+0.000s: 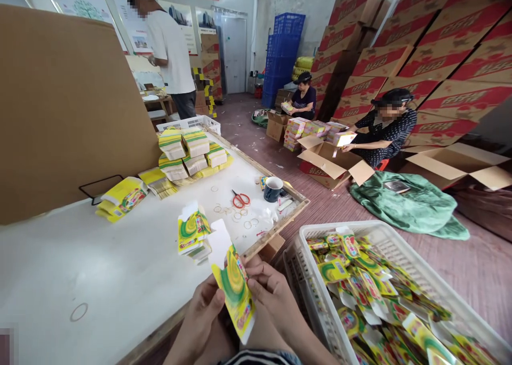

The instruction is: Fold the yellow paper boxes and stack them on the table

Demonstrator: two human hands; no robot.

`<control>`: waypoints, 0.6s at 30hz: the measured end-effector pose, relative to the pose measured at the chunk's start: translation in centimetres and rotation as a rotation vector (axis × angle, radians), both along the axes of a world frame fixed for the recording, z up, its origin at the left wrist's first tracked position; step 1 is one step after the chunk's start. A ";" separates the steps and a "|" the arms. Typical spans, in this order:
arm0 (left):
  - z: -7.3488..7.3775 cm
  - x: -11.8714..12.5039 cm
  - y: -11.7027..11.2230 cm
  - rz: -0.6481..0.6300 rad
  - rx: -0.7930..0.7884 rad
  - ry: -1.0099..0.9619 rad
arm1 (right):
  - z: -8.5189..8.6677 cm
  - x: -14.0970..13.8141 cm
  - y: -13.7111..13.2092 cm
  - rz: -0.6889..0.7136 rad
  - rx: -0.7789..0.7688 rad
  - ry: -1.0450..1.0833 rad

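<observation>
Between my two hands is a yellow and green printed carton (pixel 232 285), tilted, with its white end flap up toward the table. My left hand (pixel 205 306) grips its left edge, thumb on the printed face. On the opposite edge, my right hand (pixel 270 285) pinches the side with thumb and fingers. Just beyond, a small stack of matching flat cartons (pixel 192 229) lies on the white table (pixel 132 269). To my right, a white plastic crate (pixel 320 301) holds many such cartons (pixel 372 285).
Bundled cartons (pixel 188 152) are piled at the table's far side, with more cartons (pixel 122 197) by a cardboard sheet (pixel 76 109). Red-handled scissors (pixel 240 199), rubber bands and a dark mug (pixel 273 189) lie near the right edge. Two people sit packing boxes; another stands behind.
</observation>
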State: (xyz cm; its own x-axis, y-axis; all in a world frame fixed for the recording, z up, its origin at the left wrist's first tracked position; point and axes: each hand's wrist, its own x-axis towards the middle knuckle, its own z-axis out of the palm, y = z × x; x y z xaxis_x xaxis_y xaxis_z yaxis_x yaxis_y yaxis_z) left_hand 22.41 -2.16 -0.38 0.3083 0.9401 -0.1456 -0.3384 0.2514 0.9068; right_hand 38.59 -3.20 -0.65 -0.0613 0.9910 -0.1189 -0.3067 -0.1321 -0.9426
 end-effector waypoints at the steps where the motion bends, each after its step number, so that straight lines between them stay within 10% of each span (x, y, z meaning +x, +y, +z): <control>1: -0.3 0.0 0.0 -0.017 -0.023 -0.040 | -0.1 0.0 -0.1 0.002 -0.008 -0.004; 18: -1.2 1.3 0.2 0.189 -0.038 0.089 | -0.6 -0.1 -0.5 -0.114 0.077 -0.441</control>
State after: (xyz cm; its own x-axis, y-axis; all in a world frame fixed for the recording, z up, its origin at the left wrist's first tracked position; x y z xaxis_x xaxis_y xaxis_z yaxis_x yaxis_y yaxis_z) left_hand 23.75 -1.95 -1.62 0.1110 0.9733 -0.2007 -0.3019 0.2255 0.9263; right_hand 38.46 -3.73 -1.23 0.0888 0.9954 -0.0349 0.1177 -0.0452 -0.9920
